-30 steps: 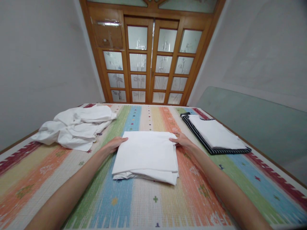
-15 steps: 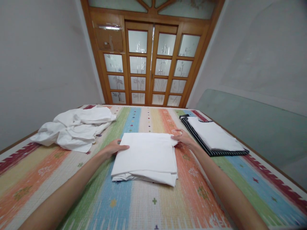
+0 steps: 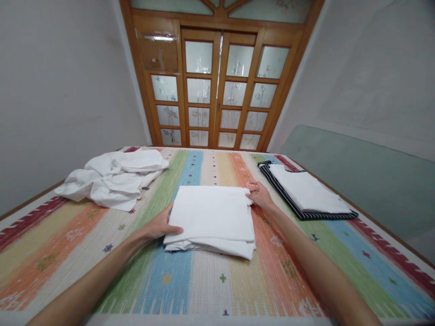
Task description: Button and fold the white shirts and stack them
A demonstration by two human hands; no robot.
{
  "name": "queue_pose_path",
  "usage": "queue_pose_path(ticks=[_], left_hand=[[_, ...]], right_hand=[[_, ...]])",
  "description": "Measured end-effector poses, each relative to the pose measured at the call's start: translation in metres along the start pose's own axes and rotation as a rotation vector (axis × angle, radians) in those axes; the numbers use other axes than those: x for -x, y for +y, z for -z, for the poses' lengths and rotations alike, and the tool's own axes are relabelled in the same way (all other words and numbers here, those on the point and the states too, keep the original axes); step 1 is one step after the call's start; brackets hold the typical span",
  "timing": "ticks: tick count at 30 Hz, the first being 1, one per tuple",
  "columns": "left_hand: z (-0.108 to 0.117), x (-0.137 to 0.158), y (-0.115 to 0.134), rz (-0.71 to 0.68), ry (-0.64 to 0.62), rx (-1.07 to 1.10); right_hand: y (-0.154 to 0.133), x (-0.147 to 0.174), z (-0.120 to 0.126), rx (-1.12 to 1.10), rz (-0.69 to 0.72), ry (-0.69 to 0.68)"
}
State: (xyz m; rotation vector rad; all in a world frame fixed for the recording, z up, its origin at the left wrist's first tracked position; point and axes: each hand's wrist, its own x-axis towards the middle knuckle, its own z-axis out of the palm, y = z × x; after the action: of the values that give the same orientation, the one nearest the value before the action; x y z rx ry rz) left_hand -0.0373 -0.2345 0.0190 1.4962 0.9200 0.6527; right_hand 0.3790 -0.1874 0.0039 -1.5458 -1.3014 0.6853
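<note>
A folded white garment (image 3: 212,215) lies flat in the middle of the striped cloth, its layers showing unevenly along the near edge. My left hand (image 3: 163,225) grips the left edge, thumb on top and the other fingers hidden at the side or underneath. At the far right corner, my right hand (image 3: 260,195) pinches the fabric between thumb and fingers. Off to the left is a crumpled white garment (image 3: 115,176), touched by neither hand. On the right rests a folded white garment with a dark neckline (image 3: 306,190) on top of a folded black-and-white striped garment (image 3: 283,197).
A multicoloured striped cloth (image 3: 207,285) covers the flat surface. Beyond its far edge stand wooden doors with glass panes (image 3: 217,90). A pale green panel (image 3: 356,167) runs along the right side, and a grey wall (image 3: 61,90) borders the left.
My left hand has slid toward me along the garment's left edge. My right hand stays at the far right corner. The whole view has shifted slightly.
</note>
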Motion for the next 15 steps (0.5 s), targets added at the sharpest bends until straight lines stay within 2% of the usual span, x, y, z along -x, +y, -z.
queue_pose_path(ticks=[5, 9, 11, 15], left_hand=[[0.000, 0.003, 0.009, -0.013, 0.023, -0.098], [-0.006, 0.007, 0.030, 0.034, 0.122, -0.242], [-0.010, 0.008, 0.037, 0.055, 0.177, -0.282], [-0.017, 0.008, 0.033, 0.066, 0.159, -0.232]], right_hand=[[-0.010, 0.006, 0.003, 0.352, 0.137, 0.081], [-0.039, 0.024, 0.001, 0.552, 0.318, 0.082], [-0.056, 0.043, -0.007, 0.561, 0.430, -0.034], [-0.081, 0.095, -0.031, 0.532, 0.681, -0.479]])
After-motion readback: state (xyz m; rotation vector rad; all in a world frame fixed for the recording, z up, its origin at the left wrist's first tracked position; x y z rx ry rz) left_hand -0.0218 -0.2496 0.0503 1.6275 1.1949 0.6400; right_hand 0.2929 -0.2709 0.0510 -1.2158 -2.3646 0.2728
